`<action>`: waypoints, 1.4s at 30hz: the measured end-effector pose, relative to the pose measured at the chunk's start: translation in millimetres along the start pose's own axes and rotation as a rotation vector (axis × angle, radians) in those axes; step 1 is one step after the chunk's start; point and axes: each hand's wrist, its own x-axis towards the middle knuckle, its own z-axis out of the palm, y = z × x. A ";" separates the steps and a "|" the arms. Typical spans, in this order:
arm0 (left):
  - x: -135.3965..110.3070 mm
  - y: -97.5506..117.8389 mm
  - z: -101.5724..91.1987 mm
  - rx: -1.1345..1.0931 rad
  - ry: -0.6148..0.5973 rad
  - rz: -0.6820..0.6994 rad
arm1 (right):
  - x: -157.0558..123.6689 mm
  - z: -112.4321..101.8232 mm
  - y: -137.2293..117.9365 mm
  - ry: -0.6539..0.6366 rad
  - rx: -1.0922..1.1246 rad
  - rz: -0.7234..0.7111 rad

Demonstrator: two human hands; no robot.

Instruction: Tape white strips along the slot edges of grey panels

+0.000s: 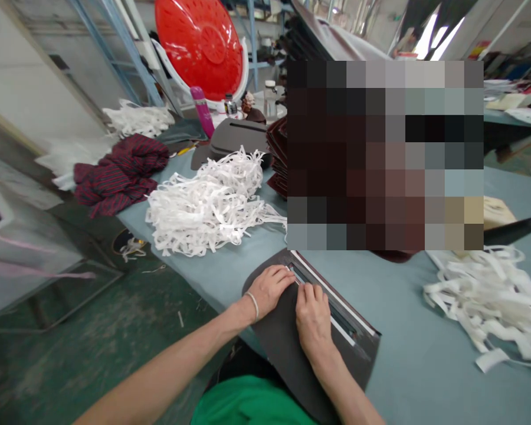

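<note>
A dark grey leather-like panel (287, 336) with a slot and white tape strips lies at the near edge of the blue-grey table (402, 366). My left hand (269, 288) rests on the panel's left end, fingers curled and pressed down beside the slot. My right hand (312, 313) sits next to it, fingertips pinched at a white strip (336, 321) along the slot edge. The two hands almost touch.
A heap of white tape strips (207, 203) lies behind the panel, another (487, 301) at the right. A dark red striped cloth (119, 171), a pink bottle (202, 110), a red basket (199, 44) and stacked dark panels (236, 139) stand at the back. A blurred-out area covers the middle right.
</note>
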 end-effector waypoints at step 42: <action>3.5 21.5 -19.2 0.025 -0.081 -0.099 | -101.6 -20.2 69.0 0.079 0.135 0.056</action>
